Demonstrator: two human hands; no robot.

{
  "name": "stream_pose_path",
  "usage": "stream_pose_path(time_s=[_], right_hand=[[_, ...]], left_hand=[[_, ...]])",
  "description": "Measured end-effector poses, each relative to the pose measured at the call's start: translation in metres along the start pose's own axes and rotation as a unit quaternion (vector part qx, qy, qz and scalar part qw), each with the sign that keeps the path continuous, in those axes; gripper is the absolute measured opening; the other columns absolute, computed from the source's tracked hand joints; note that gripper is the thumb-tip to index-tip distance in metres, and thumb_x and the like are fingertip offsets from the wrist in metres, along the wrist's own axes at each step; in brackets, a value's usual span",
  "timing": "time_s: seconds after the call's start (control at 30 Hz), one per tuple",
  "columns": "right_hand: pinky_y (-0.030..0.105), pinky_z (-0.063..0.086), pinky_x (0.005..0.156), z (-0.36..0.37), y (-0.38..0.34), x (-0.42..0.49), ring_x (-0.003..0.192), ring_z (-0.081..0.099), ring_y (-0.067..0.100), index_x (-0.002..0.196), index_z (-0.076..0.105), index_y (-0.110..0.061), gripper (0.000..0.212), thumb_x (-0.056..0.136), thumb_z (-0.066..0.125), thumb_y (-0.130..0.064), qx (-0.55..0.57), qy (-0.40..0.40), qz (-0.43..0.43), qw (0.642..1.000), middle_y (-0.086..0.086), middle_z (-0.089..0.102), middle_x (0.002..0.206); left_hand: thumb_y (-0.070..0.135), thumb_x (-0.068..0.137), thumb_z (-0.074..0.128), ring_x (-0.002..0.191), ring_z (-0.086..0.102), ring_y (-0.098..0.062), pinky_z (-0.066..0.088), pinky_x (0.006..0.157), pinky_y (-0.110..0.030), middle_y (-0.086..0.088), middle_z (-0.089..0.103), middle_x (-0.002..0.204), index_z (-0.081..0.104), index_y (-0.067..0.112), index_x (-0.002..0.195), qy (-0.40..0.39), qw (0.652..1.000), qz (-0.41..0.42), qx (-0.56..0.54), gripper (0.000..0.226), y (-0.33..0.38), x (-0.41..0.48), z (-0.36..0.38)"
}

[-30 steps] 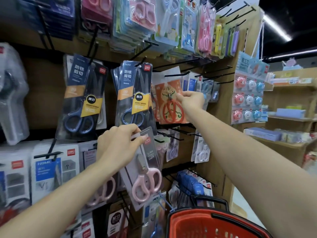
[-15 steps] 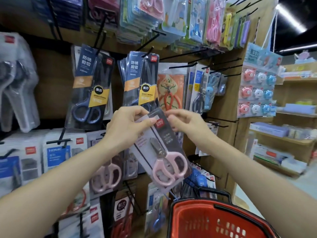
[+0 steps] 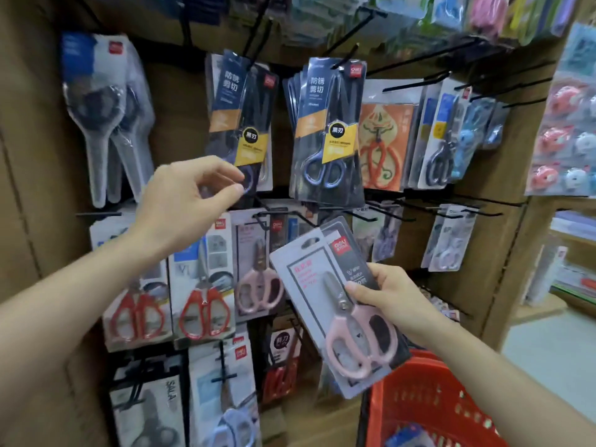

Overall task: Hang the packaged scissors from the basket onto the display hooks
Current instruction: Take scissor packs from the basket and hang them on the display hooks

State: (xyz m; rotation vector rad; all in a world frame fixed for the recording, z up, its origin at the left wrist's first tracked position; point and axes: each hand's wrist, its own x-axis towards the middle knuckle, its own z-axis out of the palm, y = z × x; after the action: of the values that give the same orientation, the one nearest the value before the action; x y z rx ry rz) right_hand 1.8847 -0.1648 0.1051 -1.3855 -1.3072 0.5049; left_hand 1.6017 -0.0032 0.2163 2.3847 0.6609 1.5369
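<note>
My right hand (image 3: 387,295) grips a grey card pack of pink-handled scissors (image 3: 325,285) by its right edge, tilted, in front of the lower display rows. My left hand (image 3: 190,201) is raised to the upper left of the pack, holding nothing, thumb and forefinger a little apart near a black scissors pack (image 3: 245,124). A matching pink scissors pack (image 3: 258,285) hangs on a black hook (image 3: 267,217) just left of the held pack. The red basket (image 3: 429,391) sits at the bottom right, under my right forearm.
The brown board carries many black hooks with hanging scissors packs: black-handled ones (image 3: 325,133) above, red-handled ones (image 3: 203,304) at lower left. Bare hook prongs (image 3: 477,204) jut out at the right. Shelves stand further right.
The pink scissors pack passed from my left hand to my right hand and came lower and rightward. My left hand let go and rose to the left. The camera moved closer to the display.
</note>
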Motion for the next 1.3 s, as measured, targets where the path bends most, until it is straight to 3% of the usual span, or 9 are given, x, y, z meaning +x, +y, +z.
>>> stream_pose_path(time_s=[0.1,0.2,0.37,0.47,0.73,0.97,1.1,1.23,1.3], right_hand=[[0.045,0.060,0.089,0.024,0.011,0.004,0.103,0.075,0.030,0.112,0.074,-0.008,0.017,0.097,0.065,-0.008,0.048,0.009,0.012,0.999,0.011,0.079,0.109],[0.042,0.059,0.092,0.046,0.018,0.015,0.105,0.074,0.026,0.116,0.073,-0.010,0.020,0.098,0.065,-0.009,0.070,0.023,0.013,0.997,0.008,0.078,0.111],[0.051,0.056,0.099,0.072,0.021,0.033,0.108,0.073,0.033,0.115,0.074,-0.007,0.018,0.099,0.065,-0.009,0.111,0.047,0.018,0.993,0.014,0.077,0.113],[0.046,0.057,0.097,0.082,0.020,0.039,0.110,0.073,0.031,0.117,0.073,-0.007,0.020,0.099,0.065,-0.008,0.102,0.048,0.012,0.994,0.012,0.077,0.113],[0.047,0.059,0.095,0.108,0.025,0.051,0.105,0.073,0.033,0.112,0.073,-0.011,0.015,0.100,0.064,-0.009,0.121,0.080,0.046,0.988,0.010,0.079,0.107],[0.042,0.059,0.092,0.134,0.037,0.085,0.097,0.074,0.022,0.101,0.075,-0.018,0.007,0.099,0.069,-0.016,0.097,0.144,0.066,0.983,0.003,0.079,0.100],[0.030,0.051,0.077,0.141,0.044,0.096,0.087,0.065,0.016,0.099,0.071,-0.014,0.021,0.098,0.069,-0.034,0.057,0.151,0.110,0.981,0.002,0.072,0.092],[0.036,0.052,0.095,0.134,0.049,0.087,0.110,0.064,0.020,0.125,0.062,-0.012,0.041,0.096,0.070,-0.040,-0.047,0.128,0.138,0.981,-0.001,0.067,0.113],[0.037,0.050,0.102,0.128,0.046,0.070,0.114,0.061,0.016,0.135,0.058,-0.012,0.049,0.095,0.072,-0.038,-0.102,0.135,0.118,0.979,-0.003,0.064,0.119]], left_hand=[[0.049,0.092,0.067,0.105,0.068,-0.014,0.056,0.087,-0.043,0.016,0.072,0.101,0.073,0.035,0.115,-0.075,0.988,0.006,0.132,0.028,-0.024,-0.023,-0.009],[0.052,0.088,0.061,0.118,0.065,-0.018,0.054,0.094,-0.044,0.009,0.071,0.124,0.068,0.029,0.128,-0.092,0.984,0.028,0.149,0.046,-0.039,-0.036,-0.010],[0.046,0.079,0.065,0.105,0.072,-0.019,0.060,0.083,-0.049,0.011,0.076,0.107,0.058,0.042,0.091,-0.007,0.997,0.032,0.064,0.015,-0.047,-0.047,-0.001],[0.045,0.075,0.063,0.100,0.074,-0.020,0.060,0.076,-0.047,0.012,0.076,0.096,0.050,0.045,0.074,0.010,0.998,0.038,0.051,0.013,-0.044,-0.046,0.002],[0.040,0.076,0.064,0.086,0.077,-0.025,0.059,0.068,-0.044,0.017,0.075,0.096,0.048,0.045,0.073,0.042,0.996,0.067,0.037,0.016,-0.045,-0.049,0.009],[0.032,0.076,0.069,0.080,0.077,-0.025,0.058,0.070,-0.044,0.013,0.076,0.095,0.050,0.042,0.073,0.060,0.995,0.067,0.044,0.021,-0.047,-0.051,0.012],[0.029,0.077,0.068,0.079,0.076,-0.024,0.058,0.066,-0.043,0.020,0.071,0.091,0.064,0.028,0.082,0.066,0.995,0.062,0.048,0.007,-0.050,-0.050,0.015],[0.030,0.080,0.069,0.064,0.069,-0.020,0.056,0.068,-0.046,0.017,0.069,0.107,0.060,0.034,0.104,0.072,0.996,0.024,0.040,0.025,-0.042,-0.055,0.022],[0.027,0.083,0.073,0.084,0.071,-0.023,0.056,0.076,-0.050,0.011,0.061,0.128,0.054,0.031,0.127,0.057,0.997,-0.010,0.053,0.048,-0.038,-0.063,0.030]])
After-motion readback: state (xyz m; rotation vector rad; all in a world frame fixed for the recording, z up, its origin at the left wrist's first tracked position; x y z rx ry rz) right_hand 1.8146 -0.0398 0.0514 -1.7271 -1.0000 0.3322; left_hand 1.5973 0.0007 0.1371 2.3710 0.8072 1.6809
